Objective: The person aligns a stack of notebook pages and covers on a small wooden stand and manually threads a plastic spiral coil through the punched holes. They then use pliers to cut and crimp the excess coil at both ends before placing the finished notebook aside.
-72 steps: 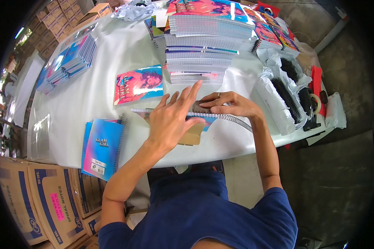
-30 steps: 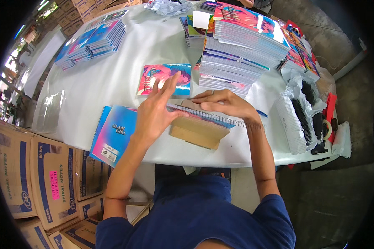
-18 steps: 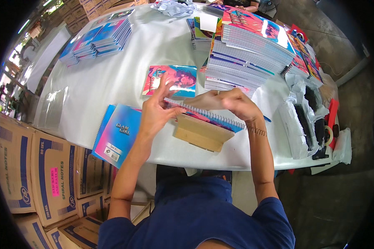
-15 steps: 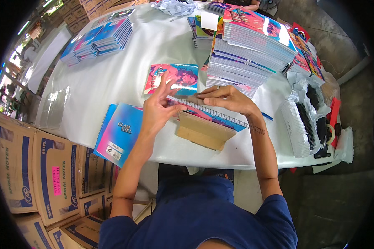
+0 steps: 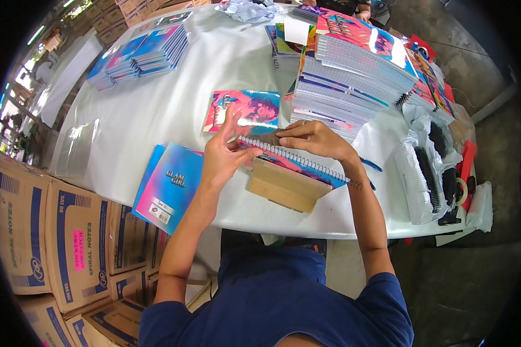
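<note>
A notebook (image 5: 298, 166) with a pink and blue cover stands tilted, spine up, against a tan block (image 5: 281, 185). A wire spiral (image 5: 315, 159) runs through the holes along its top edge, its loose end sticking out near my right wrist. My left hand (image 5: 226, 151) pinches the spine's left end between thumb and fingers, other fingers raised. Bent over the spiral, my right hand (image 5: 315, 139) has its fingers pressed together on a dark grey piece (image 5: 267, 137) that touches the coil; what it is cannot be made out. A pink picture cover (image 5: 246, 110) lies just beyond.
Blue-pink spiral notebooks (image 5: 171, 182) lie left of my forearm. A tall notebook stack (image 5: 353, 69) rises at back right, smaller stacks (image 5: 139, 58) at back left. Wrapped black spirals (image 5: 419, 173) and a pen (image 5: 371, 165) lie right. Cartons (image 5: 75, 237) are piled lower left. Another person's hand (image 5: 363, 13) shows far off.
The spiral's loose end beyond the notebook's right edge has become shorter, with the coil further along the holes. Both hands keep nearly the same pose; the whole view has shifted slightly.
</note>
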The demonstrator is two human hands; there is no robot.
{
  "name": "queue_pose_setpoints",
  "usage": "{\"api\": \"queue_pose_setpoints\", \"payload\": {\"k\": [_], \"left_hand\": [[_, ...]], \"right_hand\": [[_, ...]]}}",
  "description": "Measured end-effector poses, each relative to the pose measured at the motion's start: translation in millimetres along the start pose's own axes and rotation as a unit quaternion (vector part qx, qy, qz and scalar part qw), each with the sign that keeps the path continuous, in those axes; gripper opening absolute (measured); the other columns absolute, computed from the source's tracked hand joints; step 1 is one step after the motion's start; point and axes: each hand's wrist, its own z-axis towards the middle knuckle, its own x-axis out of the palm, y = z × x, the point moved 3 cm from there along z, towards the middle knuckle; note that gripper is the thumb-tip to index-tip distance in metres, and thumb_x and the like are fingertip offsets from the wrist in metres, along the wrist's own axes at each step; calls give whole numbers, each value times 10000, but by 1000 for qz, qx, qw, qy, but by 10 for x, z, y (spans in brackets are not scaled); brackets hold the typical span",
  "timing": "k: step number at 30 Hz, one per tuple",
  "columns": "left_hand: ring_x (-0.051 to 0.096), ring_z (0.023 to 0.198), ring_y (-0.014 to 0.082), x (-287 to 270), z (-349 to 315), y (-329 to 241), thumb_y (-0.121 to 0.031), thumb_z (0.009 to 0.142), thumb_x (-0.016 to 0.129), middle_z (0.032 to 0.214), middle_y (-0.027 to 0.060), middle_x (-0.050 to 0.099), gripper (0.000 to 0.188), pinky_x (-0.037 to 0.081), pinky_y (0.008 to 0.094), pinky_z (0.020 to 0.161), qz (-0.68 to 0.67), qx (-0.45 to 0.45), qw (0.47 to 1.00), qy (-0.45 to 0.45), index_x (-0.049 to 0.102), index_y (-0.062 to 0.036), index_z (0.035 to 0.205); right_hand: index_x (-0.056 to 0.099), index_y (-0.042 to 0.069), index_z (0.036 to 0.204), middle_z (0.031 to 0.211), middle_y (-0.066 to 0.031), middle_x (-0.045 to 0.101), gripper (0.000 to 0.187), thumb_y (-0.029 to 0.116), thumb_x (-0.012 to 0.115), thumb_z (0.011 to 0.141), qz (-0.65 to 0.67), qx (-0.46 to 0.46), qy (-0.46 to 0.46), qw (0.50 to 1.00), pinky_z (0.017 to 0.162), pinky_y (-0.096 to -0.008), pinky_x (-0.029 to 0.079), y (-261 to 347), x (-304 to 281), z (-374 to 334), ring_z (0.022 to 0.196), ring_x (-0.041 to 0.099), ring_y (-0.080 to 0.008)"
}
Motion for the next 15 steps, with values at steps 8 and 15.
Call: {"api": "queue_pose_setpoints", "payload": {"k": [8, 15], "left_hand": [[531, 1260, 228, 40, 218, -166, -435, 964, 580, 1406, 138, 531, 661, 424, 332, 1023, 8, -9, 974, 226, 442, 20, 1423], [512, 1287, 314, -103, 62, -1258, -433, 933, 621, 1312, 154, 600, 621, 364, 435, 1108, -24, 144, 989, 16, 549, 38, 1331]], "right_hand": [[625, 236, 1303, 1378, -201, 511, 524, 344, 751, 806, -378, 12, -115, 919, 1065, -541, 350, -825, -70, -600, 1284, 466, -385], [485, 189, 1422, 1405, -227, 445, 630, 306, 714, 847, -448, 148, -260, 843, 1074, -536, 292, -1225, -390, -1639, 1320, 409, -384]]}}
